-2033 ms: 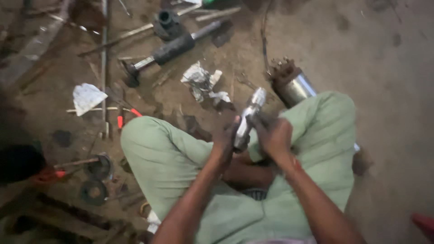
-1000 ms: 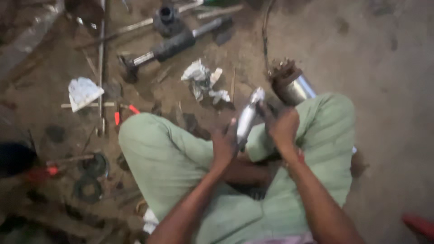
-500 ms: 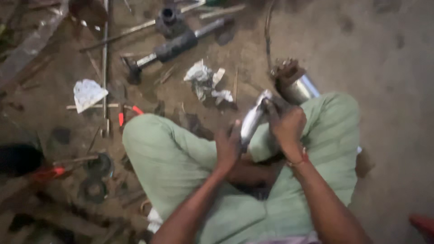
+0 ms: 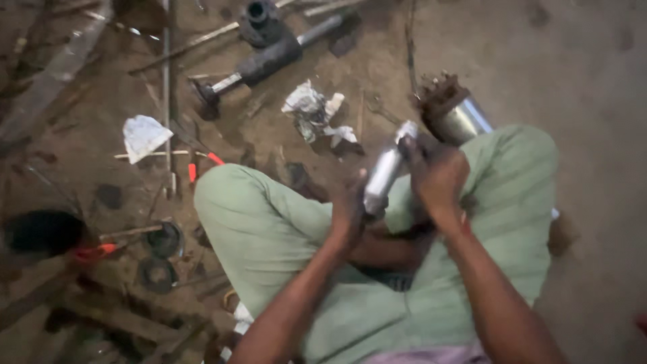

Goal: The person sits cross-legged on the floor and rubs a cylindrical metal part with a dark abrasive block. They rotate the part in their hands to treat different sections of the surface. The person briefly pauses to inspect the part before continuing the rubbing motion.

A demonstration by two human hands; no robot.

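Head view: left hand (image 4: 348, 214) clasped lower end of silver metal cylinder (image 4: 385, 172) over lap; right hand (image 4: 437, 176) gripped its top. Risk judged: slick tube slipped, fell onto cluttered dirt floor (image 4: 579, 81).

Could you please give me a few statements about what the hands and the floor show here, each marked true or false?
1. Both hands hold a silvery metal cylinder. True: the left hand grips its lower end, the right hand its upper end.
2. The person wears blue trousers. False: the trousers are pale green.
3. Crumpled white paper lies on the floor beyond the knees. True.
4. The red-handled pliers are in the right hand. False: they lie on the floor.
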